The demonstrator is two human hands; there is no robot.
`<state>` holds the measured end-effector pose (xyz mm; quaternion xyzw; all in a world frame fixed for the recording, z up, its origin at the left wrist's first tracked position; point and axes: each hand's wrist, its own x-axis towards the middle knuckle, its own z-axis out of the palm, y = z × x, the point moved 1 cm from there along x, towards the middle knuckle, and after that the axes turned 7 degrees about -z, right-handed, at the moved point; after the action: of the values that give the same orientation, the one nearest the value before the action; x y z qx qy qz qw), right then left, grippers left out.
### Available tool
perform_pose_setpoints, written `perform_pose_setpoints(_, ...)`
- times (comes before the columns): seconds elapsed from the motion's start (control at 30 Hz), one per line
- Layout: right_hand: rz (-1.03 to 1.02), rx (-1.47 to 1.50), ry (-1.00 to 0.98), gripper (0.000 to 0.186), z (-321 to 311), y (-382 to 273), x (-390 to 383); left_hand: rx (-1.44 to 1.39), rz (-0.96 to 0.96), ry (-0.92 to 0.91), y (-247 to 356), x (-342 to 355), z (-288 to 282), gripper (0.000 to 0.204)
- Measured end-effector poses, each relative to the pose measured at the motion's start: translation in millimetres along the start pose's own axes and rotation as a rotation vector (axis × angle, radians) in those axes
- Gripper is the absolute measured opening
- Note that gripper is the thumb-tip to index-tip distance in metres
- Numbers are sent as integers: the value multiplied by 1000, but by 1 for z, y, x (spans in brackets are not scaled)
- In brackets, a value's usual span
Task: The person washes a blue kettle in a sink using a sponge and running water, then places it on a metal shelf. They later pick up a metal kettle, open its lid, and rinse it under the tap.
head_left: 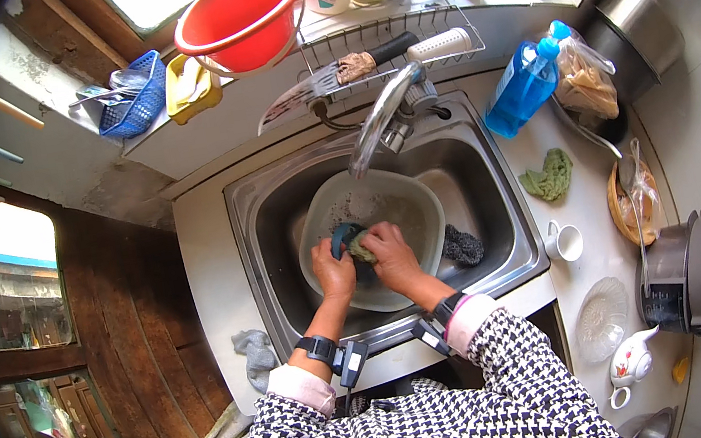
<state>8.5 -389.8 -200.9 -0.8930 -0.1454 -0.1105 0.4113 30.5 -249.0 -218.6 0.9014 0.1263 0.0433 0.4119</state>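
Observation:
Over a pale basin [430,215] of cloudy, sudsy water in the steel sink [494,196], both my hands work close together. My left hand [334,269] is closed on a small dark blue thing with a curved rim [341,239]; its full shape is hidden. A green scrubbing cloth [361,247] is bunched in the fingers of my right hand [393,258] and pressed against the blue thing. Above the basin hangs the chrome faucet [373,128]. Beside the basin, in the sink, lies a dark scouring pad [463,245].
Right counter: blue detergent bottles [524,86], a green cloth [549,176], a white mug [563,241], a glass dish [603,319], a white teapot [633,359] and a grey appliance [685,276]. A grey rag [255,360] lies left. Behind stand a wire rack [457,23] and red bucket [243,30].

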Motion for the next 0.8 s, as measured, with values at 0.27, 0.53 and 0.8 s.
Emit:
perform_pose_setpoints(0.27, 478, 175, 219, 25, 2, 41, -46, 11, 20, 77, -8, 7, -14, 18)
perform_pose_setpoints(0.53, 259, 269, 249, 39, 43, -6, -18, 76, 35, 90, -24, 5, -38, 16)
perform_pose_setpoints(0.8, 232, 119, 233, 46, 85, 35, -11, 22, -50, 163, -43, 8, -45, 13)
